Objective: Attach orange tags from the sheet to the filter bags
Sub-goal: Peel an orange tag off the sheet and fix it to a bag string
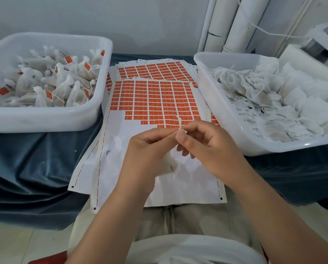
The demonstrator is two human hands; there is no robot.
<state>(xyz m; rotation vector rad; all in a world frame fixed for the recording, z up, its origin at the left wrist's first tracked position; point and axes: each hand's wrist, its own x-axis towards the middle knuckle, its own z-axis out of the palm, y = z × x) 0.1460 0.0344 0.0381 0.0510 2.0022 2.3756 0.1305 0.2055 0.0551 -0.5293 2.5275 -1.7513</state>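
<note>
String held above the sheet.
Left hand and right hand pinch the filter bag's upright string; nearest orange tags lie just beyond the right hand's fingertips.

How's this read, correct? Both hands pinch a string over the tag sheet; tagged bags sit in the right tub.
Wrong tub. The head view shows the tagged bags in the left tub; the right tub holds untagged bags. The left hand and right hand do pinch the string over the tag sheet.
</note>
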